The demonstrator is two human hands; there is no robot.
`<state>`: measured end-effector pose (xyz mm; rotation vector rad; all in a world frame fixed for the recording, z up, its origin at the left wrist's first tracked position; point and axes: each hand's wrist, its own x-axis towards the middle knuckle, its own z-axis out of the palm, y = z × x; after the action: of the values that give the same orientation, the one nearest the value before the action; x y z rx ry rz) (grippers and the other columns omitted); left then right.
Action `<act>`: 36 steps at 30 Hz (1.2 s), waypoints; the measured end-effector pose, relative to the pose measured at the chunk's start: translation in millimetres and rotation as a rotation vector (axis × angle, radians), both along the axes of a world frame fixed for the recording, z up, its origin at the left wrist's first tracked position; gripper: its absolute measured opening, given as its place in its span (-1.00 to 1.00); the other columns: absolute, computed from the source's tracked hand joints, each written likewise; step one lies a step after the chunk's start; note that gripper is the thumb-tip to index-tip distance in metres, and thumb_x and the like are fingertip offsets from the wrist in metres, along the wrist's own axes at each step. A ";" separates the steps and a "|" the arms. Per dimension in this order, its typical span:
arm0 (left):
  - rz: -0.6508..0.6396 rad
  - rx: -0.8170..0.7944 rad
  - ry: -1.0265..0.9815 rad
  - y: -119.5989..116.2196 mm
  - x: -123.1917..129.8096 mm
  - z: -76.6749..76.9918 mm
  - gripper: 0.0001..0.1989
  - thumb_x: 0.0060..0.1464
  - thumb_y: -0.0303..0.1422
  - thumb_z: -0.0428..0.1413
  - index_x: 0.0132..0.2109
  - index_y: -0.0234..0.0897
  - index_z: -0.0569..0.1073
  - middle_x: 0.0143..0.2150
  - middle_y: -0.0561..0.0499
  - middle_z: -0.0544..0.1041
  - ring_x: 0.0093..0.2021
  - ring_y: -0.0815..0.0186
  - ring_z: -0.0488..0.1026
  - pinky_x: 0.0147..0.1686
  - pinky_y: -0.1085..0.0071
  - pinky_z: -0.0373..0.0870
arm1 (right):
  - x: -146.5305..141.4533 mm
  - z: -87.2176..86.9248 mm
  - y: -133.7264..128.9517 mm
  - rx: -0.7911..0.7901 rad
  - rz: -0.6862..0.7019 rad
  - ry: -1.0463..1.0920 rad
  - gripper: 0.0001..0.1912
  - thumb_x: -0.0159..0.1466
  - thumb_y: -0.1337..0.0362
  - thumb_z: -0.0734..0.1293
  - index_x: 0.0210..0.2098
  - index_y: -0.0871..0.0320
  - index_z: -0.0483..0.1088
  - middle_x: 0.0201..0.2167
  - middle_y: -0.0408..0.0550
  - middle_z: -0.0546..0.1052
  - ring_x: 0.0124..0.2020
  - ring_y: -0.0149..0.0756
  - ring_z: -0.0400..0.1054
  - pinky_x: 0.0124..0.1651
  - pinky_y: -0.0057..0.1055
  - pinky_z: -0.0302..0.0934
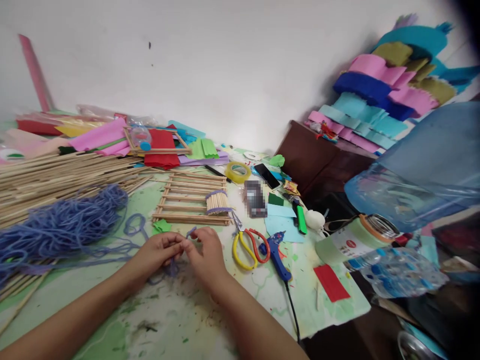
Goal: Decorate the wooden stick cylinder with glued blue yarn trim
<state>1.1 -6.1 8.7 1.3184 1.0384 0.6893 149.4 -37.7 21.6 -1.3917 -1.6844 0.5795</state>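
Observation:
My left hand (pixel 163 251) and my right hand (pixel 205 255) meet fingertip to fingertip over the near part of the table. Both pinch blue-purple yarn (pixel 172 268); a short end sticks up at the right fingers and a loop hangs below the left ones. Just beyond my hands lies a frame of wooden sticks (pixel 187 198), with a small mat of short sticks (pixel 217 203) edged in the same yarn on its right side. To the left a big tangled heap of yarn (pixel 71 225) rests on long thin sticks (pixel 48 172).
Scissors (pixel 245 248) with yellow and red handles and a blue glue gun (pixel 277 256) with its cord lie right of my hands. Farther out are yellow tape (pixel 238 172), a phone (pixel 267 176) and coloured paper (pixel 162 150). A green flask (pixel 356 237) stands near the right edge.

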 end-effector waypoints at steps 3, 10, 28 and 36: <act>-0.082 0.055 0.089 -0.4 0.4 -3.9 -0.69 -0.08 -0.10 0.09 -0.45 -0.29 0.38 -0.64 0.15 0.32 -0.70 0.50 0.12 -0.68 0.55 0.03 | -2.3 -6.0 6.6 -0.108 0.011 0.188 -0.93 0.11 0.34 0.32 -0.50 0.18 0.43 -0.49 -0.15 0.39 -0.38 -0.39 0.28 -0.27 -0.47 0.18; -0.090 0.254 0.222 -3.9 1.6 0.4 -0.72 0.01 -0.13 0.03 -0.44 -0.25 0.41 -0.59 0.11 0.37 -0.61 0.39 0.26 -0.60 0.50 0.18 | -4.2 -4.9 8.1 -0.229 -0.113 0.383 -0.86 0.06 0.34 0.32 -0.61 0.19 0.33 -0.63 -0.21 0.30 -0.53 -0.45 0.18 -0.44 -0.53 0.10; -0.119 0.512 0.386 -8.7 1.9 4.4 -0.74 0.05 -0.20 -0.01 -0.33 -0.20 0.52 -0.40 0.03 0.55 -0.35 0.25 0.45 -0.31 0.44 0.31 | -0.4 -3.8 3.5 -0.221 -0.078 -0.057 -0.75 0.22 0.26 0.20 -0.58 0.14 0.26 -0.66 -0.25 0.21 -0.57 -0.43 0.08 -0.52 -0.51 -0.13; -0.107 0.422 0.301 -5.7 0.4 -0.2 -0.75 0.01 -0.18 0.03 -0.44 -0.23 0.47 -0.57 0.07 0.42 -0.50 0.32 0.36 -0.47 0.48 0.27 | 1.3 -3.4 7.6 -0.247 -0.073 0.055 -0.73 0.19 0.28 0.22 -0.63 0.16 0.23 -0.67 -0.25 0.18 -0.57 -0.45 0.05 -0.50 -0.51 -0.11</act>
<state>1.5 -11.8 8.5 1.8747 1.0864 0.6631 150.7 -30.0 18.2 -1.5895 -1.5514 0.7978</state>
